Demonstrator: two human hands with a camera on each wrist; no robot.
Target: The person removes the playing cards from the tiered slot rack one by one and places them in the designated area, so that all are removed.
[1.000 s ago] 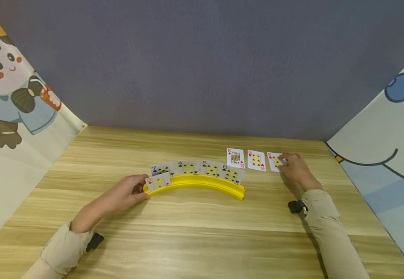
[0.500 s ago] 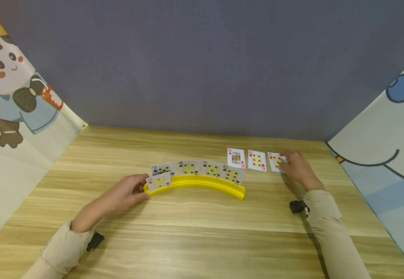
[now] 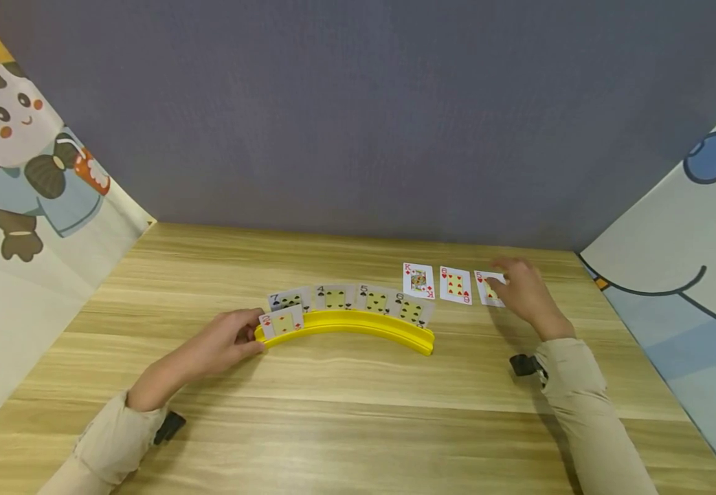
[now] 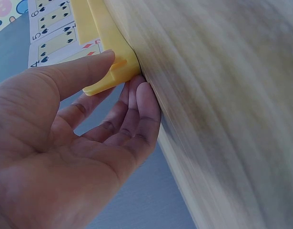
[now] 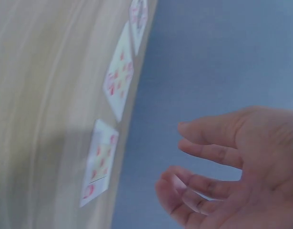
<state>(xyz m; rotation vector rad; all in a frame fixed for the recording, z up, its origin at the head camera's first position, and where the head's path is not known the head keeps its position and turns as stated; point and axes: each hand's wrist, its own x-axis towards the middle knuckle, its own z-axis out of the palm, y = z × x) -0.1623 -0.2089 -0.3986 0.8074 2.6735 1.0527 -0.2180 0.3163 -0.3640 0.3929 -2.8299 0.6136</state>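
Observation:
My left hand grips the left end of a curved yellow card holder, thumb in front and fingers behind, as the left wrist view shows. A two of diamonds stands in the holder's front at that end. Behind it stand a seven, four, five and six of spades. Over the five of hearts, my right hand hovers with fingers loosely bent and nothing between them. In the right wrist view that card lies apart from the hand.
Left of the five of hearts lie a six of hearts and a king of diamonds, face up on the wooden table. A grey partition rises behind, with printed cartoon panels at both sides.
The right hand's fingers were at the right edge of the five of hearts; now they have spread and lifted off it. The card lies where it was. My left hand has stayed still.

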